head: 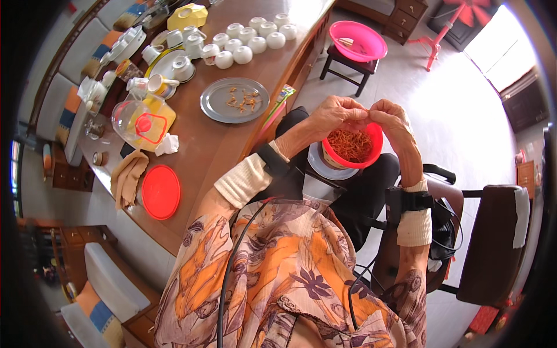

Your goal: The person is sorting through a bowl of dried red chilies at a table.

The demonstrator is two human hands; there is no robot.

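My left hand (341,114) and my right hand (389,114) meet fingertip to fingertip above a red-rimmed plastic tub (377,145). Both pinch what looks like a tiny orange strand, mostly hidden by the fingers. Thin dried orange strands (349,145) fill much of the tub. Between my knees, the tub rests on a pale blue-grey round surface (333,174). On the table to the left, an oval metal tray (211,104) carries several small orange-brown pieces (243,102) scattered apart.
The wooden table (209,174) bears a red round lid (161,192), a brown cloth (128,178), a clear plastic container (130,117) and rows of upturned white cups (242,55). A pink basin (376,50) sits on a stool (343,69). Beside me stands a chair (489,243).
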